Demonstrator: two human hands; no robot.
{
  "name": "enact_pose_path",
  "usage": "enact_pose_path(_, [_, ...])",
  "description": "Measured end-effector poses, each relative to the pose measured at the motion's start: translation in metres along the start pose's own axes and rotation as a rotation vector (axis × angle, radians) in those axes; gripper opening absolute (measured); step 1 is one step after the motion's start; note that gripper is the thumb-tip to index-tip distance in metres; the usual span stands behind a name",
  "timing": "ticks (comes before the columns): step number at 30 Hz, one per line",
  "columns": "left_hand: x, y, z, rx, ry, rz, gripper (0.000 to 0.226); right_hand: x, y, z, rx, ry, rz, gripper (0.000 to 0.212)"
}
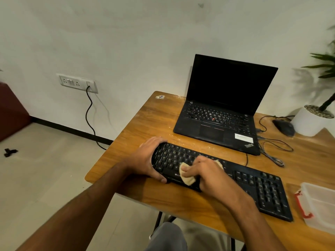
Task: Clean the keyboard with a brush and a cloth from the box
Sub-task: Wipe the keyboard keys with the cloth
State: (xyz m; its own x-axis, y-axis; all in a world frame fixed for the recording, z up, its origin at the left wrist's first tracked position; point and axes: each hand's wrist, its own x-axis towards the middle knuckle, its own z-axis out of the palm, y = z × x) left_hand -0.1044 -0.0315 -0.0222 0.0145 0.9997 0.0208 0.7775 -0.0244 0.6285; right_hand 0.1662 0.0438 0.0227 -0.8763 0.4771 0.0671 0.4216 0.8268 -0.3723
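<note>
Your wooden worktop [181, 201] fills the lower right of the frame. Lower centre, your left hand [145, 160] grips the keyboard's [253, 185] left end; your right hand [208, 173] presses a bunched cloth [186, 175] onto its keys. The box [320, 205] sits at the right edge.

Both hands reach forward, left hand [147, 158] curled in a grip, right hand [208, 171] pressing down.
</note>
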Motion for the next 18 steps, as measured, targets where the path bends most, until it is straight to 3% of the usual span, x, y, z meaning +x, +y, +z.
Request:
enact_pose_path(3, [0.001, -0.002, 0.002, 0.003, -0.024, -0.013, 0.138, -0.002, 0.008, -0.018, -0.119, 0.073, 0.047, 0.039])
enact_pose_path(6, [0.004, -0.001, 0.001, 0.08, -0.084, -0.048, 0.149, 0.007, -0.008, -0.016, 0.003, 0.166, 0.013, 0.042])
enact_pose_path(11, [0.023, 0.039, -0.004, 0.415, -0.253, -0.02, 0.15, 0.013, -0.016, 0.005, -0.003, 0.063, -0.058, 0.048])
enact_pose_path(18, [0.037, 0.045, 0.004, 0.463, -0.273, 0.001, 0.148, 0.0, -0.004, 0.0, -0.123, 0.045, -0.018, 0.038])
